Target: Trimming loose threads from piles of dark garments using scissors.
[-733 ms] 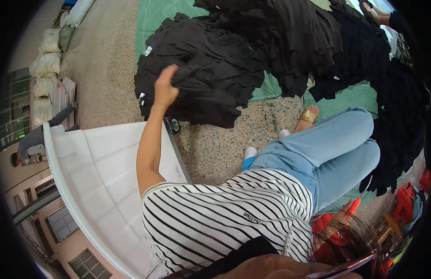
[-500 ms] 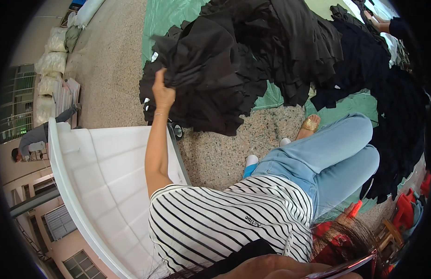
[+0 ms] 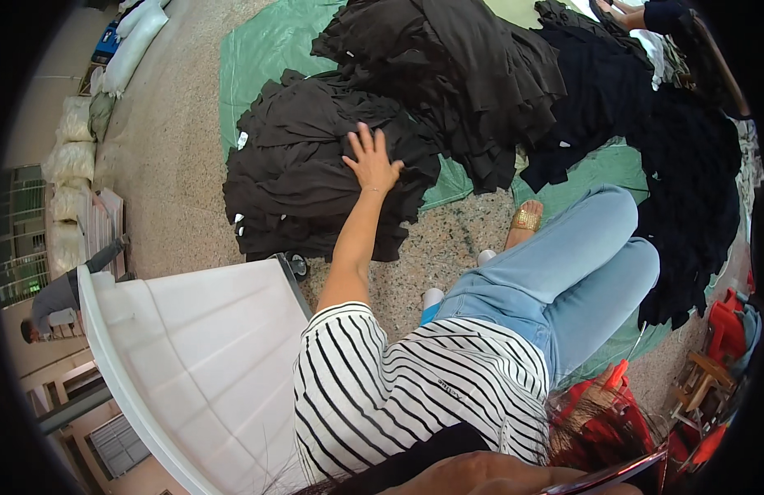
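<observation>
My left hand (image 3: pixel 372 161) lies with spread fingers on a pile of dark, nearly black garments (image 3: pixel 295 194), and holds nothing. Small white tags show along the left edge of that pile. At the lower right, strands of hair partly cover my right hand (image 3: pixel 598 386). It is closed around a red-handled tool (image 3: pixel 619 374) with a thin metal tip pointing up; its exact kind is not clear. Behind the near pile rises a larger heap of the same dark cloth (image 3: pixel 456 66).
Green sheeting (image 3: pixel 254 62) lies under the cloth on the speckled floor (image 3: pixel 180 124). A big white plastic bin on wheels (image 3: pixel 209 346) stands at my left. Navy garments (image 3: pixel 687 198) are heaped at right, near a wooden stool (image 3: pixel 702 384). Another person's arm (image 3: pixel 634 16) reaches in at top right.
My left hand has let go of the gathered dark cloth, which now lies flatter on the pile, and has moved right with fingers spread. The view has shifted slightly.
</observation>
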A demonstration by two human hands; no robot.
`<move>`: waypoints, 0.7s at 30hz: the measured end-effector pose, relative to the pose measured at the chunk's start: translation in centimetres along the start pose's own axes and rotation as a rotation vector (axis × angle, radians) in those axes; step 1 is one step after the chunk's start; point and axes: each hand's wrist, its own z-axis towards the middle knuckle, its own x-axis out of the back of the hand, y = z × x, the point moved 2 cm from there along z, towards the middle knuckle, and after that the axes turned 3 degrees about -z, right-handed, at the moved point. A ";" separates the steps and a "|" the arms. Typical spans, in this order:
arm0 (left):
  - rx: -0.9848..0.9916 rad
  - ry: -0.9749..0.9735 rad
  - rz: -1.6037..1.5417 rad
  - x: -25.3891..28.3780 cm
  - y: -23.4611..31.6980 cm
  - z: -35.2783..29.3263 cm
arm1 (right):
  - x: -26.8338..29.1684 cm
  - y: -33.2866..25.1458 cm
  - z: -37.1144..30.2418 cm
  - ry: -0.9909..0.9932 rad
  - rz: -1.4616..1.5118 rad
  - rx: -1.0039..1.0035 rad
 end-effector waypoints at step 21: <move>-0.060 -0.089 -0.132 -2.8 -2.4 -0.7 | 1.0 -0.9 0.2 -0.030 -0.041 -0.075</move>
